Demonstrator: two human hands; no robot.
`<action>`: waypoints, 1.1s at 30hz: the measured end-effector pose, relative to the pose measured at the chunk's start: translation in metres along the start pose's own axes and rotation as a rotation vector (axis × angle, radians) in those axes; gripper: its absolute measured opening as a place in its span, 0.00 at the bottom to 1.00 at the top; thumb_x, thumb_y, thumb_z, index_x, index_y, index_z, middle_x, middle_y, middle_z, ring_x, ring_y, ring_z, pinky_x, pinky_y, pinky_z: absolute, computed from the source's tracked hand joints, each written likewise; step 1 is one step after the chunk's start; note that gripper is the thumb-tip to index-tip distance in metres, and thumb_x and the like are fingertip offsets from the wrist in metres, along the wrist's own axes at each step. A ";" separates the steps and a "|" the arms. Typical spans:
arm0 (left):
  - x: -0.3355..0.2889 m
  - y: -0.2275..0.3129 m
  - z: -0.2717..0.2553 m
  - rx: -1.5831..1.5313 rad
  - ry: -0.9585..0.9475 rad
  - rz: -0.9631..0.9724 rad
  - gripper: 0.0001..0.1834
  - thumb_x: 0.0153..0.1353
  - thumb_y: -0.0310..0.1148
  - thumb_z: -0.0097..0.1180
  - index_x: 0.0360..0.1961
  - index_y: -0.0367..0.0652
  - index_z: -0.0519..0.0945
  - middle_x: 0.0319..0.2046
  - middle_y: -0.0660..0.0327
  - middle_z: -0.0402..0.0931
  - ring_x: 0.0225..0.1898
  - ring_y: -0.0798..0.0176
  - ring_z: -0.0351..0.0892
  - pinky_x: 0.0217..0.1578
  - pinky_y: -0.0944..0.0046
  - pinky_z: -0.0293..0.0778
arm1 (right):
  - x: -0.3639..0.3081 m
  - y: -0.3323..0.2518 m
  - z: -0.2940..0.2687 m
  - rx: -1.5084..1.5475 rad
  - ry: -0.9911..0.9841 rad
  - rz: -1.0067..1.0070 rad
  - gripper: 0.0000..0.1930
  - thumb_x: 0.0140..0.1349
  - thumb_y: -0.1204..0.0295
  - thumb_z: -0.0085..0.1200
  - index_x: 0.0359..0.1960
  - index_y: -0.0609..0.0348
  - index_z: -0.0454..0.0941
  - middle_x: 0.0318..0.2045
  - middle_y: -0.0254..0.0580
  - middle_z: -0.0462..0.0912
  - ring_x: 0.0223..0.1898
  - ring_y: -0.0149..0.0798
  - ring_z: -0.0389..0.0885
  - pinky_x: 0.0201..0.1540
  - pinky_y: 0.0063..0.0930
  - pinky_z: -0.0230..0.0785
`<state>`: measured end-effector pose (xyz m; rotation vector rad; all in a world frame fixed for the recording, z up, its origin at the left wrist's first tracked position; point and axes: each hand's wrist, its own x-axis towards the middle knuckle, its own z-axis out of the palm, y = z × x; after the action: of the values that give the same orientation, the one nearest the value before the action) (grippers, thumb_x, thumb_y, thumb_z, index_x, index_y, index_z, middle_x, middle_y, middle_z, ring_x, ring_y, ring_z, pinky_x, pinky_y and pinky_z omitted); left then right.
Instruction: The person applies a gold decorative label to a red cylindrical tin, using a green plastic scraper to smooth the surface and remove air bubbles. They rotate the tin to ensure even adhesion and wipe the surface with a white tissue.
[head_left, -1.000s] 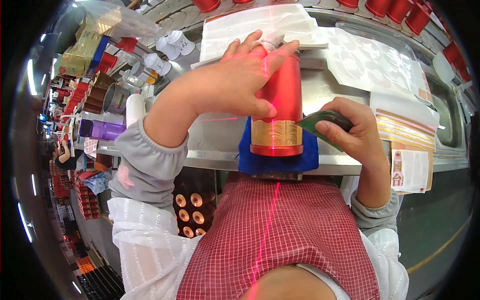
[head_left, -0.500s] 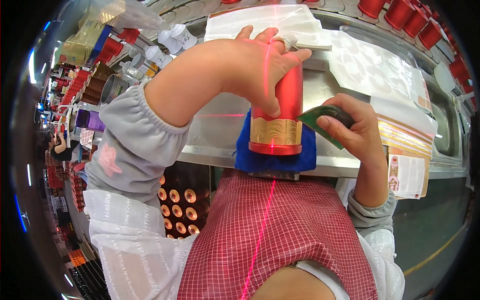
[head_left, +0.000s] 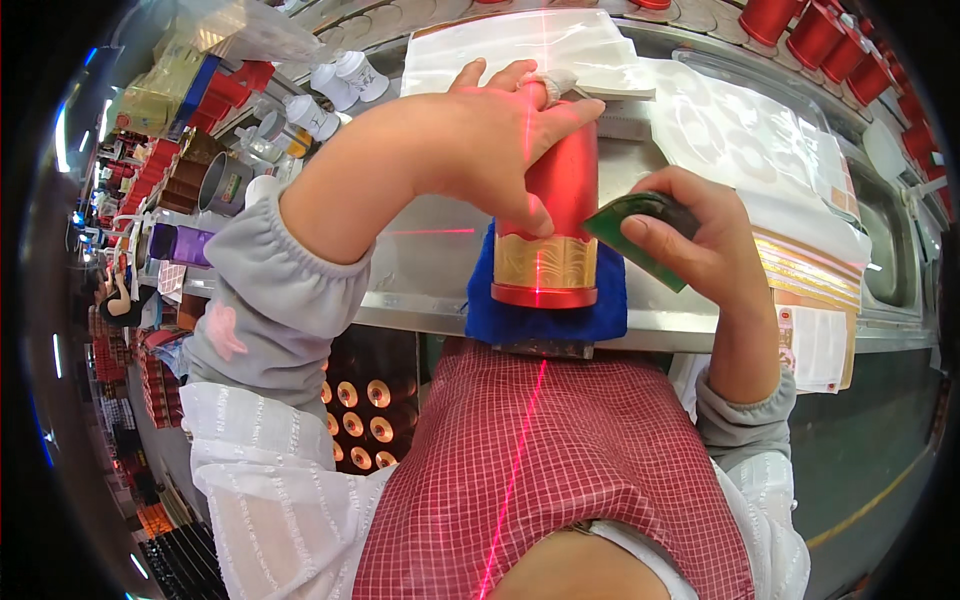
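head | red cylinder (head_left: 568, 185) lying on blue cloth (head_left: 612, 303) at near edge of desk (head_left: 672, 324) | left grip (head_left: 500, 145) spread over it; right grip (head_left: 715, 240) grasping green scraper (head_left: 612, 225) | likely stiff, slick, maybe heavy; hold round body beyond gold band (head_left: 545, 263)

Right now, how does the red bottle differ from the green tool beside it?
Look: the red bottle has a gold band near its base; the green tool shows none. Shape: the bottle is thick and rounded; the tool is thin and flat. Support: the bottle lies on a blue cloth, with the left hand spread over it; the tool is held in the right hand. Shared: each has a hand on it.
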<state>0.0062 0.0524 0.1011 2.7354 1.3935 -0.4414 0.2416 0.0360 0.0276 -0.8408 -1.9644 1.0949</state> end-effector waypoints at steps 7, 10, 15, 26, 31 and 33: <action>-0.022 -0.014 0.036 -0.339 0.298 0.175 0.48 0.49 0.47 0.66 0.69 0.47 0.58 0.67 0.39 0.54 0.70 0.38 0.50 0.68 0.46 0.48 | 0.032 -0.005 -0.004 0.005 -0.234 0.007 0.12 0.56 0.68 0.63 0.37 0.63 0.80 0.22 0.39 0.78 0.25 0.28 0.74 0.30 0.25 0.69; -0.034 -0.001 0.052 -0.553 0.466 0.189 0.31 0.52 0.40 0.65 0.56 0.45 0.70 0.69 0.42 0.53 0.71 0.39 0.47 0.69 0.47 0.46 | 0.036 -0.007 -0.004 0.025 -0.348 -0.003 0.12 0.57 0.68 0.63 0.37 0.62 0.80 0.23 0.38 0.79 0.25 0.27 0.73 0.30 0.25 0.69; -0.042 0.020 0.071 -0.663 0.561 0.136 0.15 0.56 0.39 0.62 0.41 0.44 0.75 0.69 0.42 0.52 0.71 0.38 0.47 0.68 0.47 0.45 | 0.024 -0.003 -0.005 0.082 -0.236 0.001 0.12 0.58 0.68 0.62 0.39 0.62 0.80 0.27 0.36 0.80 0.28 0.26 0.74 0.32 0.24 0.69; -0.038 0.039 0.101 -0.889 0.736 0.053 0.08 0.61 0.36 0.58 0.36 0.44 0.75 0.65 0.45 0.59 0.64 0.41 0.55 0.65 0.48 0.48 | -0.038 0.016 0.045 0.089 0.138 -0.066 0.19 0.65 0.72 0.54 0.58 0.58 0.74 0.58 0.55 0.74 0.60 0.49 0.73 0.58 0.34 0.68; -0.037 0.042 0.105 -0.930 0.764 0.030 0.08 0.62 0.36 0.58 0.36 0.44 0.75 0.64 0.45 0.61 0.65 0.41 0.54 0.64 0.48 0.47 | -0.029 0.023 0.054 -0.115 0.224 -0.096 0.26 0.63 0.63 0.57 0.61 0.61 0.70 0.59 0.60 0.71 0.61 0.54 0.70 0.61 0.39 0.64; -0.037 0.042 0.110 -0.969 0.775 0.040 0.09 0.63 0.36 0.58 0.36 0.44 0.74 0.64 0.46 0.61 0.65 0.41 0.54 0.65 0.48 0.47 | -0.022 0.028 0.057 -0.106 0.178 -0.030 0.34 0.62 0.58 0.58 0.64 0.65 0.63 0.60 0.63 0.69 0.63 0.56 0.68 0.63 0.40 0.61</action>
<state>-0.0061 -0.0194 0.0018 2.0852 1.1424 1.1090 0.2114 0.0068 -0.0251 -0.9290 -1.8927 0.8737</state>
